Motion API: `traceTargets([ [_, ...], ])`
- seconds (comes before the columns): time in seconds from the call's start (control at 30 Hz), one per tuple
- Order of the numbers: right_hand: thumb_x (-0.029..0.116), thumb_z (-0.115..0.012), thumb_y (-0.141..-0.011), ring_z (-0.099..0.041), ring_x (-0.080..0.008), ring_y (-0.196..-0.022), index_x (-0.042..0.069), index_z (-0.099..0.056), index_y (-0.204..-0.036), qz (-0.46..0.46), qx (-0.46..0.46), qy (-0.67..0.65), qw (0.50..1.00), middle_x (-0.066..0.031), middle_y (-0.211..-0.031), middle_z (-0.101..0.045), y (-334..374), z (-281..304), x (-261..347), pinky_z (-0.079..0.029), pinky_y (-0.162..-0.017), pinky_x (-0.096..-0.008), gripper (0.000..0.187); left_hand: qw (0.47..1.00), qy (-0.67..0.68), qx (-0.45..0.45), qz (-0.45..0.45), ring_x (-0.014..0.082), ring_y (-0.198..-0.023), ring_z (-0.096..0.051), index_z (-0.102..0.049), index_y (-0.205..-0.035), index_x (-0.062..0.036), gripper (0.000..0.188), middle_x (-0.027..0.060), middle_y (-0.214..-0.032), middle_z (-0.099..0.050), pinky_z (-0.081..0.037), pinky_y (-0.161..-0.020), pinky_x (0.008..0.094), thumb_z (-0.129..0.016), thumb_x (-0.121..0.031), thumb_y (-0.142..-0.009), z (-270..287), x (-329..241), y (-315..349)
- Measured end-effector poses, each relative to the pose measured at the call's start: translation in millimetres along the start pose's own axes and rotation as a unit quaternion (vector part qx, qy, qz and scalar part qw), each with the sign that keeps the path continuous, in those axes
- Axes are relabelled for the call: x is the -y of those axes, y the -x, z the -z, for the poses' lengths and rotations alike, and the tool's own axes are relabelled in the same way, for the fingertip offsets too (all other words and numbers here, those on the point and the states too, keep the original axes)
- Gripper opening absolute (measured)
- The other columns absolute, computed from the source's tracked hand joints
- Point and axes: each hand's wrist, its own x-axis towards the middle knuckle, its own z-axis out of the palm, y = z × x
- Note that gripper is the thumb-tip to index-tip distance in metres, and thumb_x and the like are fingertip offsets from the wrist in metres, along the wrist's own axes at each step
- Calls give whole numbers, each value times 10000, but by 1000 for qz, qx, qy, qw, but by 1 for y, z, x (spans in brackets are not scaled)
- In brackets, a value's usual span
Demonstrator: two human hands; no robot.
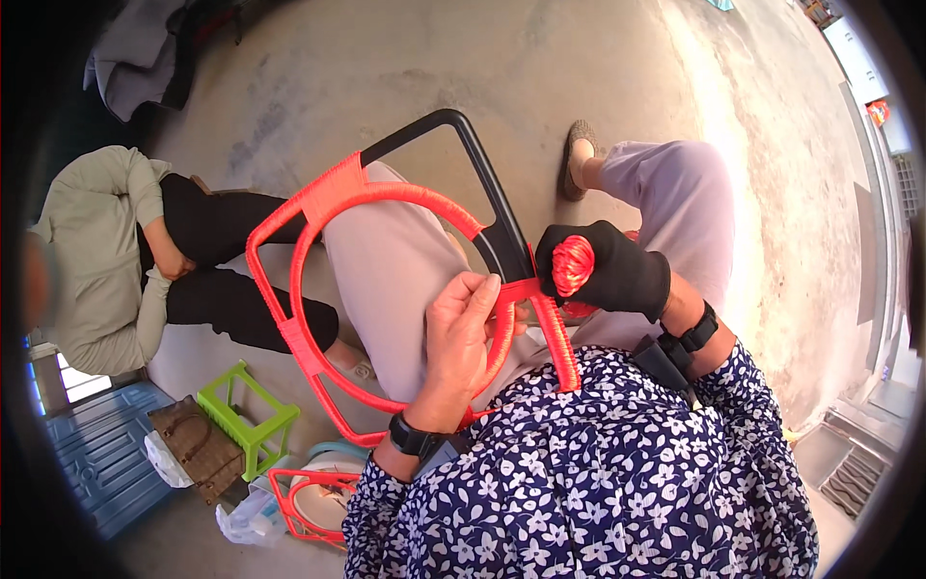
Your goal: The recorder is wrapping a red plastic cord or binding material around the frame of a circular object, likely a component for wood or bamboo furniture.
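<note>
The gloved right grip (pixel 612 270) partly hides the red cord bundle (pixel 573 265).

Green stool (pixel 273 425) on concrete floor (pixel 502 58)

— Do we find any word, number or sign that we can read?
— No, we can read none; toward the rim, things look too small for us to tell.

smooth matt black plastic-looking frame (pixel 485 174), glossy ribbed red cord wrapping (pixel 335 188), shiny red cord bundle (pixel 573 266), matt black cloth glove (pixel 627 275), smooth green plastic stool (pixel 224 417) at left, rough matt concrete floor (pixel 386 87) on the far side
</note>
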Motion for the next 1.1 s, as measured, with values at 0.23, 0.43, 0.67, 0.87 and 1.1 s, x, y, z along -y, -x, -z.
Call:
traceTargets([
  [0.23,76,-671,-798,-605,-123,-735,8,-588,-934,-118,-108,-236,959,-44,-813,-617,12,-4,-10,-502,-677,-275,173,999,-41,26,-18,162,-668,-646,-536,-939,-44,162,94,-812,-652,-558,-603,290,-537,-202,-976,-4,-1,-3],
  [0.43,222,-639,-871,-591,-129,-741,15,-565,-1013,-143,-335,-384,849,-38,-823,-589,28,14,-17,-491,-683,-266,261,995,-61,63,-38,134,-644,-617,-563,-1015,-13,202,79,-824,-644,-526,-566,263,-555,-208,-963,-12,-6,-12],
  [0.67,257,-646,-881,-623,-196,-880,-41,-534,-1168,-92,-296,-462,831,-110,-989,-630,27,4,-5,-494,-805,-332,429,988,11,145,53,131,-598,-584,-573,-1038,-1,221,66,-818,-639,-447,-491,245,-539,-204,-957,-11,-16,-20],
  [0.87,204,-722,-792,-627,-223,-832,72,-623,-1095,22,-349,168,922,-90,-900,-624,9,17,7,-492,-746,-340,345,995,-36,90,-38,109,-689,-596,-567,-1125,-22,299,53,-909,-638,-480,-561,234,-487,-275,-988,-10,-4,-20],
  [1.1,51,-609,-743,-619,-273,-755,130,-602,-1150,220,-205,502,811,-70,-864,-625,-20,-11,44,-497,-668,-381,415,976,-10,40,-216,193,-1029,-582,-394,-1338,-9,455,113,-1220,-554,-505,-841,332,-399,-323,-1009,-22,-9,-10],
])
